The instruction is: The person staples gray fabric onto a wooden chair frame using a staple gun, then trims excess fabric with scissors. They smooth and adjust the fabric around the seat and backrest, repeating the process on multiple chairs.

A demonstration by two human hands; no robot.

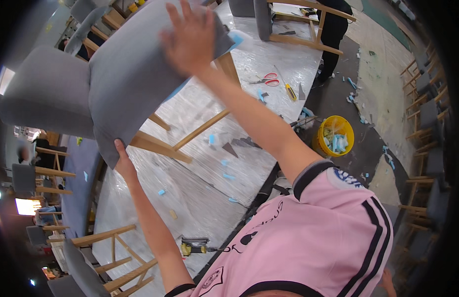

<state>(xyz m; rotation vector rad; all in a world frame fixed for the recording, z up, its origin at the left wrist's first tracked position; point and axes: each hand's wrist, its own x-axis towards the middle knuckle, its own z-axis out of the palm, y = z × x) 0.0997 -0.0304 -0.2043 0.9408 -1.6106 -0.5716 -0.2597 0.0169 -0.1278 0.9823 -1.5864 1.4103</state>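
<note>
A grey upholstered chair (135, 64) with wooden legs lies on its side on the plastic-covered table (155, 183). At the seat's near corner, my left hand (125, 164) grips the edge; its thumb lies on the fabric and the other fingers are mostly hidden. My right hand (192, 44) is laid on the far part of the seat, fingers spread and slightly blurred, holding nothing. Light blue foam (235, 40) shows at the seat's far edge, beyond the right hand.
Red-handled scissors (271, 79) and a yellow-handled screwdriver (291, 92) lie on the table, with a staple gun (194, 245) nearer me. A yellow bucket (319, 143) of scraps stands beside it. Another chair (262, 20) and a person in black (332, 34) are at the far end.
</note>
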